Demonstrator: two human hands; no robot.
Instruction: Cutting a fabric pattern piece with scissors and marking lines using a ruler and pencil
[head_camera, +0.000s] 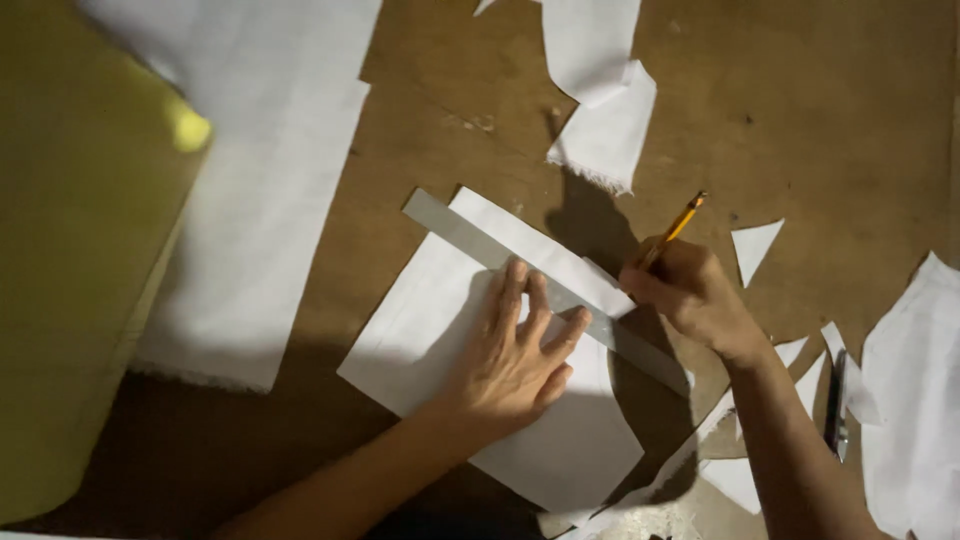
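1. Nearest the camera, two bare forearms reach up from the bottom edge over a brown tabletop (420, 130) strewn with white pieces.
2. Left hand (515, 365) lies flat, its fingers (513, 290) spread and pressing a grey metal ruler (470, 238) down onto a white rectangular sheet (420, 340) in the middle of the tabletop.
3. Ruler runs slantwise across the sheet's upper right part, from above its top edge down past its right edge; a narrow strip of the sheet shows beyond it.
4. Right hand (690, 290) sits at the ruler's lower right stretch, fingers closed in a pinch around a yellow pencil (672, 230) whose blunt end points up and away. The tip is hidden behind the hand, so whether it touches the sheet cannot be told.
5. Progress, as a judgement: the ruler is placed and held, and a line seems to be in hand along its edge; no drawn line can be made out, so how much is marked is unclear.
6. Cut scraps (755, 247) around the right hand, a larger torn piece (605, 130) above and a long white length (270, 180) at the left suggest cutting already done.
7. Dark, slim cutting tool (836, 405) lies untouched at the right.
8. No containers are in view.
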